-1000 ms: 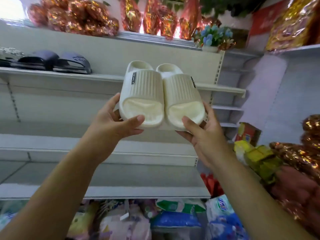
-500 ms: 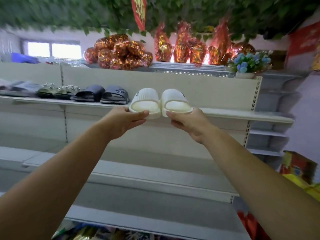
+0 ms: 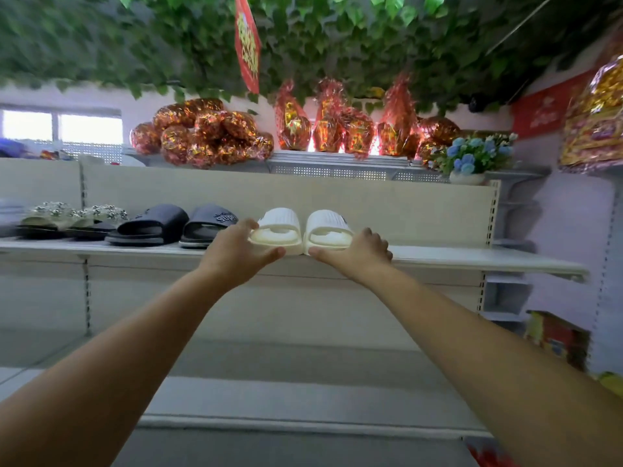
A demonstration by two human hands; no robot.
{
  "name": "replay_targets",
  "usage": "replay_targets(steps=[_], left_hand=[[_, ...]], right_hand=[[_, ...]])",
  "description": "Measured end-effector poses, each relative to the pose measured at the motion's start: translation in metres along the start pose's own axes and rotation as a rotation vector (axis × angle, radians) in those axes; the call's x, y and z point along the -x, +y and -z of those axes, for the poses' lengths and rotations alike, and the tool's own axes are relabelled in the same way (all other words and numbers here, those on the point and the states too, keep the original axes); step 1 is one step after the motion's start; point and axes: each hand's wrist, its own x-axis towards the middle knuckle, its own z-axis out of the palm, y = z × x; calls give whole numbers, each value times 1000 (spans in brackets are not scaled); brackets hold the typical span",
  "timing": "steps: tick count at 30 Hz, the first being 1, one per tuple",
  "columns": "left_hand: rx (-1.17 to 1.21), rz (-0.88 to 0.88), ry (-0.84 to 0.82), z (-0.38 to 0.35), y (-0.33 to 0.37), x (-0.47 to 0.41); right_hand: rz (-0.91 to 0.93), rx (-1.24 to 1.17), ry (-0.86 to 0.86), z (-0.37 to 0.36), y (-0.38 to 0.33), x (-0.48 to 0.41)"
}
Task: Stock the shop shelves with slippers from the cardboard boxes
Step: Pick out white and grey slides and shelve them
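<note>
Slippers now on shelf, hands outstretched

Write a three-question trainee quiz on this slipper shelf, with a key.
1. True or false: the left grip and right grip each hold one of the two cream ribbed foam slippers.
2. Directly left of that pair on the beige metal shelf lie: A dark navy rubber slides; B cardboard boxes; C green leaves.
3. Fill in: the flowers in the small white pot up top are ____.
Key: 1 true; 2 A; 3 blue.
</note>
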Motion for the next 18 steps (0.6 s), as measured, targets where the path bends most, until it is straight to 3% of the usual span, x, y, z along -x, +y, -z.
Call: replay_targets(steps=[8,18], left_hand=[[-138,10,-44,-25,-11,-29],[-83,85,-106,-26,-19,-48]], right_hand=[[3,73,48,-33,-11,-31],[-67,194,34,-42,-13,-44]])
